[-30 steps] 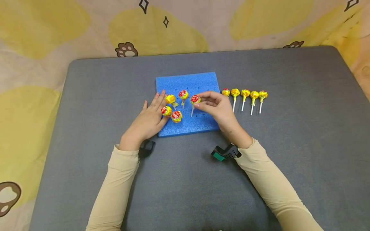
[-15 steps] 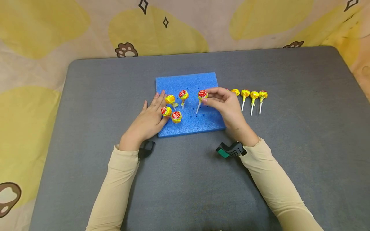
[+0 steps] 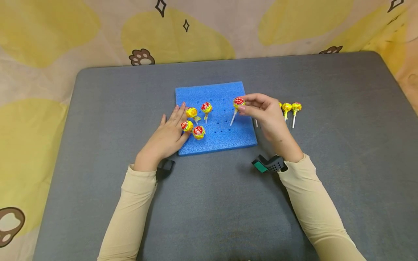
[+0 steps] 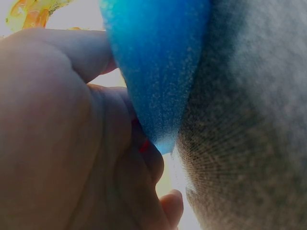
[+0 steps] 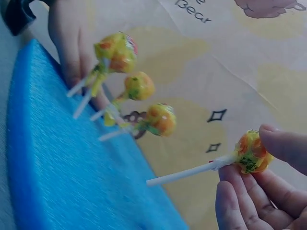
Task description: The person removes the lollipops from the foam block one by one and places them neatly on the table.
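Observation:
In the head view my right hand (image 3: 269, 117) pinches a lollipop (image 3: 239, 102) by its wrapped head over the right part of a blue foam board (image 3: 228, 139). Its white stick points down and toward the left, and the right wrist view shows the stick's tip free above the foam (image 5: 72, 172). Small holes dot the board. Several lollipops (image 3: 206, 107) stand in its left part, some tilted. My left hand (image 3: 164, 139) rests with extended fingers at the board's left edge; the left wrist view shows the hand (image 4: 62, 134) against the foam's side.
Right of the board, more lollipops (image 3: 296, 107) lie in a row on the grey table (image 3: 209, 203), partly hidden behind my right hand. A patterned yellow and cream cloth (image 3: 202, 32) hangs behind the table. Each wrist wears a black camera mount (image 3: 269, 164).
My right hand has moved to the right and slightly away across the board, carrying the lollipop, and now covers part of the row. The left hand and the standing lollipops have stayed in place.

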A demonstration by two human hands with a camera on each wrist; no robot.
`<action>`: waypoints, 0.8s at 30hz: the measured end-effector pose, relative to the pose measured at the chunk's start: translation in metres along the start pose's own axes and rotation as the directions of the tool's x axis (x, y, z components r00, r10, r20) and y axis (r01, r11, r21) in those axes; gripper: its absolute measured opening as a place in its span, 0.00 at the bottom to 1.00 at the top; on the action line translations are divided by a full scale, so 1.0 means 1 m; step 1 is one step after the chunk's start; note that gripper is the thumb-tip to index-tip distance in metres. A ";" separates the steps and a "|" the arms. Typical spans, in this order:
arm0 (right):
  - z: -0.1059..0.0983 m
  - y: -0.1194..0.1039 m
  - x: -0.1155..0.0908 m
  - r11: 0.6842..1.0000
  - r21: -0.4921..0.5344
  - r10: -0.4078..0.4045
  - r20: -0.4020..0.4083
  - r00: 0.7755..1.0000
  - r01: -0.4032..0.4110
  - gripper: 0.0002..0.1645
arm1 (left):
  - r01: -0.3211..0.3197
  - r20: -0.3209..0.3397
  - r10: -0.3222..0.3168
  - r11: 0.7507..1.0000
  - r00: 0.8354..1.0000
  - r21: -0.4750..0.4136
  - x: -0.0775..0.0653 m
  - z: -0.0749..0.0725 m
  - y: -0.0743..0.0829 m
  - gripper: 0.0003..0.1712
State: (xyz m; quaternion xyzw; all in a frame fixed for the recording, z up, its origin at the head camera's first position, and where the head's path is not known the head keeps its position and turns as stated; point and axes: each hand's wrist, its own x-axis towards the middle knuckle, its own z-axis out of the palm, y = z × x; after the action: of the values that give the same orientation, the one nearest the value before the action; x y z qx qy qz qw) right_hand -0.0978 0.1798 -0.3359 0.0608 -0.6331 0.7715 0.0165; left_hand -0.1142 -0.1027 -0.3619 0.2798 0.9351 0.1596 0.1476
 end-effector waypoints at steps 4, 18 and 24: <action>-0.008 -0.005 0.001 1.000 -0.002 -0.009 -0.015 1.000 0.009 0.13 | 0.007 0.003 -0.007 1.000 1.000 0.003 0.000 0.000 0.000 0.38; -0.033 -0.025 0.000 0.998 0.053 -0.034 -0.094 0.995 0.039 0.13 | 0.004 0.010 -0.004 1.000 1.000 0.007 0.000 0.000 0.000 0.38; -0.043 -0.032 -0.001 0.996 0.078 -0.033 -0.129 0.991 0.043 0.09 | 0.005 0.010 -0.005 1.000 1.000 0.007 0.000 0.000 0.000 0.38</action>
State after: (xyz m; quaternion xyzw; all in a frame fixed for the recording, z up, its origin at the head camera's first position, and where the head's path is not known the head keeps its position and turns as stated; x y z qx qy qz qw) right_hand -0.0966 0.2287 -0.3131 0.0244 -0.5978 0.7983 0.0691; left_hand -0.1141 -0.1022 -0.3621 0.2788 0.9356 0.1548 0.1516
